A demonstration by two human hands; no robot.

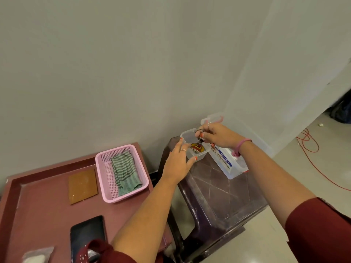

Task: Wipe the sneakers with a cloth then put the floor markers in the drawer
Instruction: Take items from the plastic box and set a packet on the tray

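Observation:
My right hand (218,136) pinches the metal ring of a keychain with a round red and yellow charm (197,148), which hangs into a small clear plastic box (185,135). My left hand (177,164) rests with straight fingers against that box's near side. A green striped cloth (126,170) lies folded in a pink basket (139,162) on the maroon table (43,204). No sneakers, floor markers or drawer are in view.
A larger clear box (229,168) labelled Multi-Box stands beside the small one on a dark plastic stool (218,198). The table holds a brown square mat (83,186), a black phone (87,232) and a small plastic bag (38,256). A red cable (311,149) lies on the floor at right.

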